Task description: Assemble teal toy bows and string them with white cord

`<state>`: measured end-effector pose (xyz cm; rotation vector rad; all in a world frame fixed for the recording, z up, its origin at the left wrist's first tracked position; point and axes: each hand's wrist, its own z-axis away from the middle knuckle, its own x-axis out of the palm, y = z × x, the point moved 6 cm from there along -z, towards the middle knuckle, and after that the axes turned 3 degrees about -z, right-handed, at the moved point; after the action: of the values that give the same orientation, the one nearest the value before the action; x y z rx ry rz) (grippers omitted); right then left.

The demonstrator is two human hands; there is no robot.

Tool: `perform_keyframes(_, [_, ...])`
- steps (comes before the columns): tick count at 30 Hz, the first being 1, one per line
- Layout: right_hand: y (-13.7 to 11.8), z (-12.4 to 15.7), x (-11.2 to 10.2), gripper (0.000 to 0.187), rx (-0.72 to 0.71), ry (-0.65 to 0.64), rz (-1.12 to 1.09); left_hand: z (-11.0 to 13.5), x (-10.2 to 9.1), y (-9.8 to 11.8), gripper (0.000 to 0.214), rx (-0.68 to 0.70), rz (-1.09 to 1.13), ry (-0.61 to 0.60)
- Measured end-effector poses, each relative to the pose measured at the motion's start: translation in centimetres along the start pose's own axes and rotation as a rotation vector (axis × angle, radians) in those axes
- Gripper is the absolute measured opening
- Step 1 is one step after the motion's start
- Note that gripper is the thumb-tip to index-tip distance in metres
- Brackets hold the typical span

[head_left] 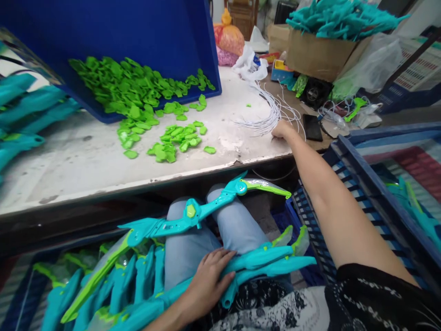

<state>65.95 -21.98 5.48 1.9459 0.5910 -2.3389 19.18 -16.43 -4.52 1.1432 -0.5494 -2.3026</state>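
Note:
My left hand [214, 278] lies on the teal toy bows [262, 259] stacked across my lap, fingers stretched out and thumb apart. Another toy bow [182, 223], teal with bright green tips and a green knob in its middle, rests over my knees, touched by neither hand. At the far side of the white table [99, 165], my right arm is stretched out. My right hand [283, 130] is closed at the near end of a bundle of thin white cords [267, 112]; its fingertips are partly hidden.
A tipped blue bin [144, 32] spills green plastic pieces [138, 87] onto the table. Teal parts fill a cardboard box [319, 53] at the back right. Crates flank me, the right blue crate [358, 170] close under my arm. More teal bows [138, 271] lie at my left.

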Motion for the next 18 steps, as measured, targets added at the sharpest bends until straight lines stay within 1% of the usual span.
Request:
perform_keyframes(3, [0.7, -0.3, 0.0, 0.013, 0.043, -0.018, -0.005, 0.9, 0.5, -0.6, 0.052, -0.018, 0.047, 0.09])
perform_keyframes(6, [0.4, 0.0, 0.0, 0.008, 0.033, -0.059, -0.02, 1.1, 0.1, -0.9, 0.053, 0.009, 0.087, 0.086])
perform_keyframes(9, [-0.8, 0.6, 0.0, 0.009, 0.019, -0.104, 0.099, 0.1, -1.3, -0.7, 0.051, 0.053, 0.123, 0.028])
perform_keyframes(11, [-1.6, 0.9, -0.3, 0.016, 0.008, -0.093, 0.216, -0.9, -2.7, -0.4, 0.049, 0.081, 0.154, 0.011])
perform_keyframes(13, [-1.9, 1.0, -0.6, 0.021, 0.009, -0.076, 0.238, -1.9, -4.1, -0.2, 0.049, 0.087, 0.213, 0.017])
perform_keyframes(15, [-1.3, 1.3, -1.1, 0.018, 0.03, -0.065, 0.125, -3.0, -5.6, -0.1, 0.048, 0.078, 0.302, 0.043])
perform_keyframes(17, [0.1, 2.4, -1.6, 0.013, 0.06, -0.018, -0.093, -4.2, -6.7, 0.0, 0.046, 0.084, 0.398, 0.07])
perform_keyframes(18, [1.0, 3.5, -1.8, 0.012, 0.067, 0.018, -0.231, -5.0, -7.2, 0.1, 0.044, 0.092, 0.447, 0.083])
